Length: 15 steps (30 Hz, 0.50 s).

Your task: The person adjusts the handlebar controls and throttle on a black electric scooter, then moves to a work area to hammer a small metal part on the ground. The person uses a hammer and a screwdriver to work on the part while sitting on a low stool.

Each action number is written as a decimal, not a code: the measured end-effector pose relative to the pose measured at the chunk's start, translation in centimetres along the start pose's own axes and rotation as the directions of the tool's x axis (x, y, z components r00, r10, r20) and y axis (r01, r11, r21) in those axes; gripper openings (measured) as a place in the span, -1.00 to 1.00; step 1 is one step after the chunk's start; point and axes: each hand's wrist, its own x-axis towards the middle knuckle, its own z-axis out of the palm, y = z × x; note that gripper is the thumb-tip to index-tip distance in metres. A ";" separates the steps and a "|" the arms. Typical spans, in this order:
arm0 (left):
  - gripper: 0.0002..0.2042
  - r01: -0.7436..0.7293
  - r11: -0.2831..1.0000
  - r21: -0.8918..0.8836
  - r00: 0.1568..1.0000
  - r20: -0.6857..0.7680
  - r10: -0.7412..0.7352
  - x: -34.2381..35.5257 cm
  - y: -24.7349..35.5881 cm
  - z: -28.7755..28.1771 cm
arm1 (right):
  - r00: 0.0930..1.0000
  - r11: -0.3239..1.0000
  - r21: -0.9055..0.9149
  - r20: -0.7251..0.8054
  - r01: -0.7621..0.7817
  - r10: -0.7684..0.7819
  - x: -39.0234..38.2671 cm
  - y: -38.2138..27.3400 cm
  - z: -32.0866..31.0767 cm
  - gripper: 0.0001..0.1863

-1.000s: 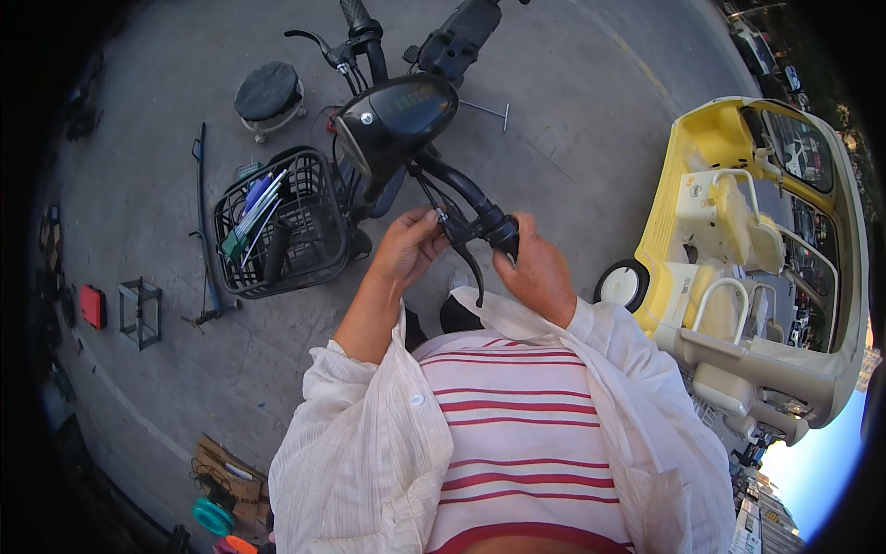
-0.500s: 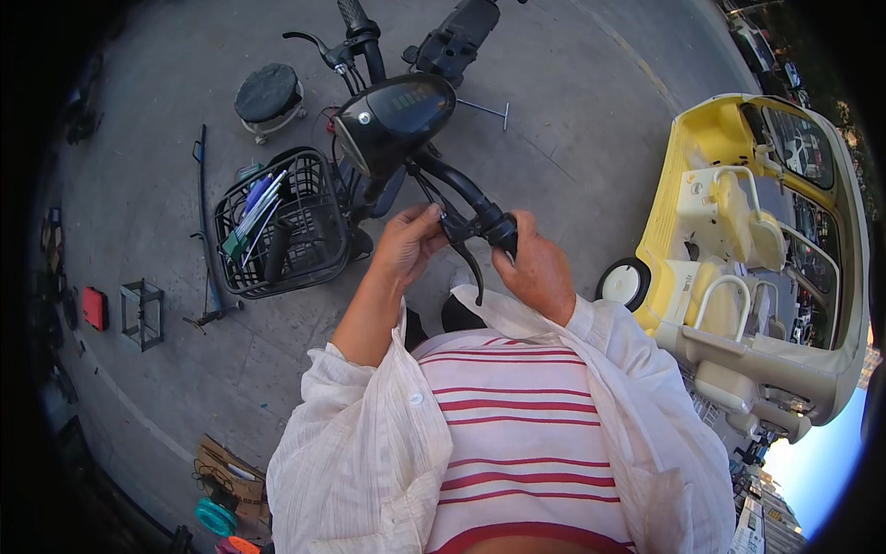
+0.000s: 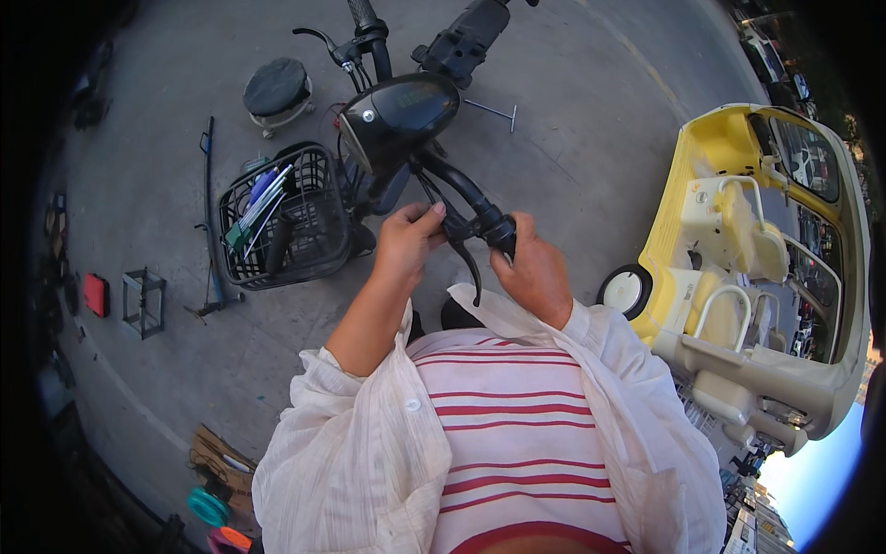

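The black handlebar (image 3: 452, 177) of a two-wheeler runs toward me from its dark, rounded headlight housing (image 3: 399, 120). My right hand (image 3: 535, 277) is wrapped around the handlebar grip (image 3: 500, 234) at the near end. Below the bar hangs a curved black brake lever (image 3: 474, 277). Beside the lever's mount, my left hand (image 3: 404, 244) has thumb and fingers pinched together near the cables; what sits between the fingertips is hidden. A second brake lever (image 3: 317, 35) and grip (image 3: 362, 13) are on the far end of the bar.
Left of the headlight is a black wire basket (image 3: 293, 279) with pens and tools. Beyond stand a round stool (image 3: 277, 85), a long bar tool (image 3: 211, 212), a metal frame (image 3: 143, 303) and a red case (image 3: 96, 295). A yellow open-sided vehicle (image 3: 666, 208) stands at the right.
My left fingers have shifted slightly and look closer together at the lever mount. My right hand stays around the grip. The whole view has shifted a little.
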 end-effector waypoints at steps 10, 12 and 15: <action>-0.81 -0.074 0.963 -0.259 0.947 0.286 0.149 3.3 -3.6 -2.8 | 1.000 1.000 -0.018 -0.012 0.007 -0.007 0.0 0.5 0.3 -0.56; -0.81 -0.055 0.954 -0.294 0.936 0.318 0.152 3.5 -3.8 -2.9 | 1.000 1.000 -0.027 -0.004 0.007 -0.007 0.2 0.5 0.1 -0.56; -0.80 -0.018 0.958 -0.287 0.928 0.352 0.123 3.4 -3.6 -2.9 | 1.000 1.000 -0.024 -0.006 0.012 -0.012 0.2 0.3 0.2 -0.57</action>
